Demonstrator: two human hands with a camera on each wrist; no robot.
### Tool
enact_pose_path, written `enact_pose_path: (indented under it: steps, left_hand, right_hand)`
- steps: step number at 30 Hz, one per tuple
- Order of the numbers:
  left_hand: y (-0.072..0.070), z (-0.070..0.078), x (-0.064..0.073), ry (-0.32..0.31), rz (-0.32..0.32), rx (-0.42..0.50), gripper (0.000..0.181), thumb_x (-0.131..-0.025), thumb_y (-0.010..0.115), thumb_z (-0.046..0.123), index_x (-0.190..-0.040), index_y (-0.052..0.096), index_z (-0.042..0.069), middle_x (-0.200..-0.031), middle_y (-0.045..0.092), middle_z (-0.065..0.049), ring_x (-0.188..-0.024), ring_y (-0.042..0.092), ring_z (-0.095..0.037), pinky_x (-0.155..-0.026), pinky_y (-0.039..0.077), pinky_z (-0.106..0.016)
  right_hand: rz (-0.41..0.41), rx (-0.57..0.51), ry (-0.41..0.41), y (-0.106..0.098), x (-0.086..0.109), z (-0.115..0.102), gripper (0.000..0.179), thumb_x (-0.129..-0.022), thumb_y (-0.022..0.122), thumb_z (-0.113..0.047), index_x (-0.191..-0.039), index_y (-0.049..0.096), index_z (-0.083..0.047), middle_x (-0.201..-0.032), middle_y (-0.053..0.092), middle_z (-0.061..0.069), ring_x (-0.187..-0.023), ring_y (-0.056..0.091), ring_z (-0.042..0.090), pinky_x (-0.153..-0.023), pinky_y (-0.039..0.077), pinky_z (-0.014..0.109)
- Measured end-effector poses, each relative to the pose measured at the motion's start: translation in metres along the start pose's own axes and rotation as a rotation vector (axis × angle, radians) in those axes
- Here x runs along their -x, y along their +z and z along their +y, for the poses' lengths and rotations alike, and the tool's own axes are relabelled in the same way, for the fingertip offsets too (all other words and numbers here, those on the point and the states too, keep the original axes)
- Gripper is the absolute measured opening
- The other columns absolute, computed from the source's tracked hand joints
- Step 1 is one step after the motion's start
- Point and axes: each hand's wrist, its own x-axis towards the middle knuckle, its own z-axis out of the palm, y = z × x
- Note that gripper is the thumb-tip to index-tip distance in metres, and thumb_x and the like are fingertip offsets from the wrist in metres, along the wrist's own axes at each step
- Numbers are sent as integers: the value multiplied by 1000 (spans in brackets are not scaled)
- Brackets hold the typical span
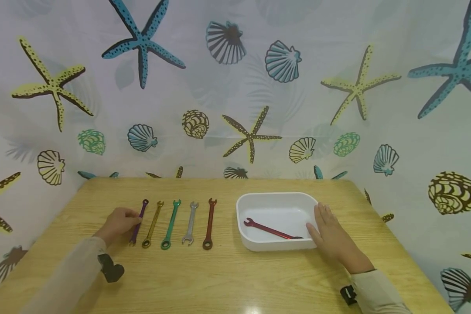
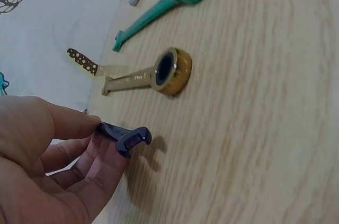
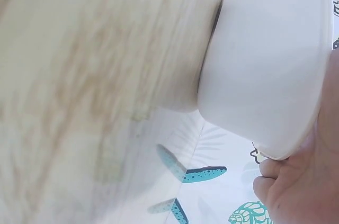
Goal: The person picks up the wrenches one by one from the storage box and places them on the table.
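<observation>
At the left end of a row of combination wrenches, my left hand (image 1: 121, 223) pinches a purple wrench (image 1: 142, 211) between thumb and fingers. In the left wrist view, the open end of the purple wrench (image 2: 133, 140) sticks out past the fingertips, just over the tabletop. My right hand (image 1: 333, 235) rests on the right rim of a white plastic tray (image 1: 255, 245), fingers nearly straight, thumb at the inner edge. Inside the tray lies a red wrench (image 1: 272, 230). The right wrist view shows the tray's outer wall (image 3: 265, 60) beside the hand (image 3: 304, 187).
Right of the purple wrench lie a gold wrench (image 1: 153, 224), a green wrench (image 1: 171, 224), a silver wrench (image 1: 191, 223) and a dark red wrench (image 1: 210, 224), side by side on the wooden table (image 1: 204, 279). A patterned curtain (image 1: 168, 100) surrounds the table.
</observation>
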Motion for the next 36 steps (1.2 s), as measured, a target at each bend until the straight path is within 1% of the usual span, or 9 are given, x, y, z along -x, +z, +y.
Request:
enact_pose_path:
  steps: [4, 5, 8, 11, 13, 18, 24, 30, 36]
  left_hand:
    - [1, -4, -2, -23, -3, 30, 35, -94, 56, 9, -117, 54, -18, -108, 60, -30, -79, 64, -20, -71, 55, -34]
    - [1, -4, -2, -16, 2, 28, 35, -93, 57, 8, -116, 55, -18, -107, 61, -30, -77, 64, -19, -68, 56, -33]
    - [4, -2, -2, 22, 31, -4, 32, -92, 58, 8, -111, 59, -18, -103, 63, -29, -76, 64, -21, -67, 55, -34]
    - [6, -1, -5, 66, 71, -87, 28, -89, 61, 8, -104, 64, -15, -96, 67, -26, -73, 64, -22, -66, 54, -37]
    - [7, -1, -7, 74, 90, -132, 25, -89, 62, 9, -100, 67, -13, -92, 68, -24, -73, 64, -24, -67, 53, -40]
    - [8, -1, -10, 75, 116, -203, 24, -87, 64, 10, -96, 69, -11, -94, 68, -25, -76, 64, -29, -71, 51, -48]
    - [8, 4, -8, 93, 137, -268, 21, -85, 66, 9, -90, 69, -12, -91, 68, -26, -71, 62, -28, -65, 52, -45]
    - [9, 4, -6, 90, 169, -275, 20, -83, 69, 8, -85, 68, -13, -86, 68, -27, -63, 62, -23, -57, 53, -39]
    - [10, 4, -6, 105, 185, -273, 18, -82, 70, 7, -83, 69, -12, -90, 67, -28, -73, 64, -34, -62, 53, -45]
  right_hand:
    - [-1, -1, -3, 1, 0, 1, 71, -103, 35, -38, -144, 17, 17, -153, 10, 34, -140, 9, 50, -110, 16, 62]
    - [-1, -1, -2, 2, 0, 1, 71, -103, 35, -38, -144, 17, 17, -153, 10, 34, -141, 8, 50, -110, 16, 62]
    - [0, 2, 0, 2, -1, 1, 71, -103, 35, -38, -144, 17, 17, -153, 9, 34, -141, 9, 50, -110, 16, 62]
    - [3, 3, 1, 0, -1, 1, 71, -103, 34, -39, -144, 17, 17, -153, 10, 34, -141, 9, 50, -110, 16, 62]
    - [7, 0, -7, 0, -1, 1, 71, -103, 35, -38, -144, 17, 17, -152, 10, 34, -140, 10, 51, -110, 16, 62]
    - [7, -8, -10, 0, 0, -1, 71, -103, 35, -38, -144, 18, 17, -152, 11, 35, -140, 10, 51, -109, 16, 63]
    - [1, -8, -6, 0, 0, -1, 71, -103, 35, -39, -144, 17, 17, -153, 10, 34, -140, 9, 50, -110, 16, 62]
    - [2, 0, -16, 3, -2, 3, 70, -103, 34, -38, -144, 17, 18, -153, 10, 34, -140, 9, 51, -110, 16, 62]
    - [12, 6, -21, 5, -1, 6, 70, -103, 34, -38, -143, 18, 18, -152, 12, 35, -140, 9, 51, -110, 17, 62]
